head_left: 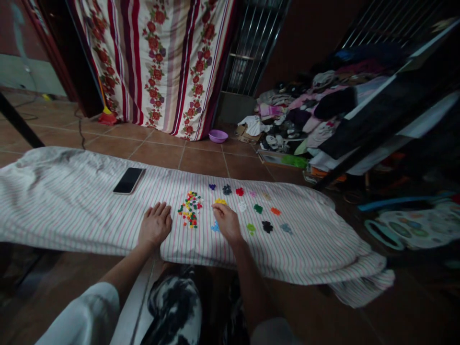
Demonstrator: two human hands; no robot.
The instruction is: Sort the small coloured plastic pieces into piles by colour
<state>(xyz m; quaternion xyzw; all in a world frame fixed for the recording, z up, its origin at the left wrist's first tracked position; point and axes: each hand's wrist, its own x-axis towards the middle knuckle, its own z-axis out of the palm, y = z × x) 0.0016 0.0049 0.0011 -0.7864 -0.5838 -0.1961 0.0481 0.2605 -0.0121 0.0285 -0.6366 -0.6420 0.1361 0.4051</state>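
Note:
My left hand [154, 225] lies flat on the striped cloth [309, 258], fingers stretched out, left of a mixed pile of small coloured pieces [189, 209]. Over the sorted heaps, my right hand [227, 221] has its fingertips pinched together beside the yellow pieces [220, 201]; whatever is between them is too small to make out. Light blue pieces [215, 226] show partly behind that hand. Around it sit single-colour heaps, among them red pieces [239, 191], white pieces [242, 206], dark green pieces [258, 209], black pieces [267, 226] and orange pieces [275, 211].
A phone [129, 180] lies on the cloth to the left. Beyond the cloth-covered surface are a purple basin [218, 136], a floral curtain [158, 62] and a broom [107, 115]. A large heap of clothes [305, 105] fills the floor at the back right.

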